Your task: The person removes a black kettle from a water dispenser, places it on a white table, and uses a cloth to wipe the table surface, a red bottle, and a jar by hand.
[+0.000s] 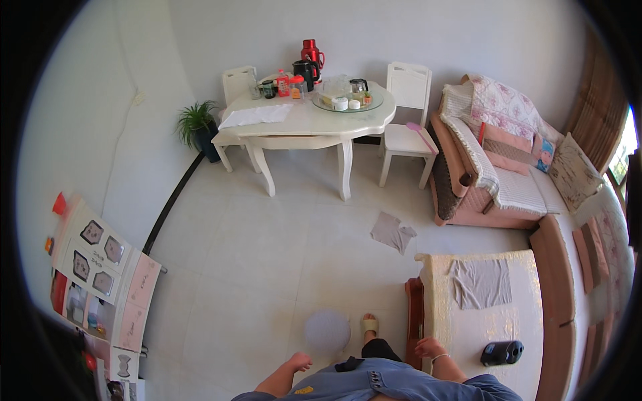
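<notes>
My left hand (301, 361) hangs beside my body over the tiled floor, its fingers loosely curled in with nothing seen in them. My right hand (430, 347), with a light bracelet at the wrist, is held near the left edge of the low covered table (451, 337). Its fingers are curled too, and no object shows in them. On that table lie a spread grey cloth (483, 283) and a dark rounded device (501, 353). A round pale stool (327, 331) stands ahead of my left hand. One foot in a yellowish slipper (370, 324) is forward.
Another grey cloth (393, 231) lies on the floor. Ahead is a white dining table (314, 125) with a red thermos, a black kettle and jars, flanked by white chairs (406, 139). A sofa (485, 184) lines the right; a white-and-pink cabinet (134, 287) and a potted plant (198, 127) stand left.
</notes>
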Motion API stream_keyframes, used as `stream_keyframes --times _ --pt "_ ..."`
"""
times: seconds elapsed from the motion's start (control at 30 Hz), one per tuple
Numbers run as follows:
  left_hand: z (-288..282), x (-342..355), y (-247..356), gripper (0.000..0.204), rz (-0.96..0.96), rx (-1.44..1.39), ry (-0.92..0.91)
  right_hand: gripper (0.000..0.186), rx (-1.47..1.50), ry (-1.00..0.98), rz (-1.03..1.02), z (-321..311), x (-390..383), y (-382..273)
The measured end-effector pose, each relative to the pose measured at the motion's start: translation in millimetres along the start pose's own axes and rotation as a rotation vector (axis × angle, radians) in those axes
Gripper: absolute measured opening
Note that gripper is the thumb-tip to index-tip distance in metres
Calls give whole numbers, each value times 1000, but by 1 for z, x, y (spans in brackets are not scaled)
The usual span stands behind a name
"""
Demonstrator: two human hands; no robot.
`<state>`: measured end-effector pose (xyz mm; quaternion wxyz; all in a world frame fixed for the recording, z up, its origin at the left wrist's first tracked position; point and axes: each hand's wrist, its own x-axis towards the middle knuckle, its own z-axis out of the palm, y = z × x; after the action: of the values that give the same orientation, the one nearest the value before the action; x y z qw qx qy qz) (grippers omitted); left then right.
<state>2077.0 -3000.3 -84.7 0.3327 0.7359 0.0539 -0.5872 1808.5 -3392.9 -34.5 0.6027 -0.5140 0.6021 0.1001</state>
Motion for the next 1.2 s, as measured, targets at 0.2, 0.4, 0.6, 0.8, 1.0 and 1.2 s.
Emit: stream_keyframes --times 0.2,0.4,0.6,0.8,1.0,1.2 --pt "1 33 89 20 30 120 27 15 -20 -96 -3 -25 54 -58" --pt "18 48 200 18 133 168 121 27 -20 -127 122 -85 96 -105" --pt "16 18 258 19 373 -63 167 34 -126 -247 127 -72 134 -163" --pt "-77 82 191 17 191 508 38 23 -94 -399 24 18 164 -236" --pt "-126 58 231 22 -6 -107 140 22 -179 -428 9 106 177 -296" --pt "-219 106 253 24 47 52 141 20 -442 -432 -119 183 155 -378"
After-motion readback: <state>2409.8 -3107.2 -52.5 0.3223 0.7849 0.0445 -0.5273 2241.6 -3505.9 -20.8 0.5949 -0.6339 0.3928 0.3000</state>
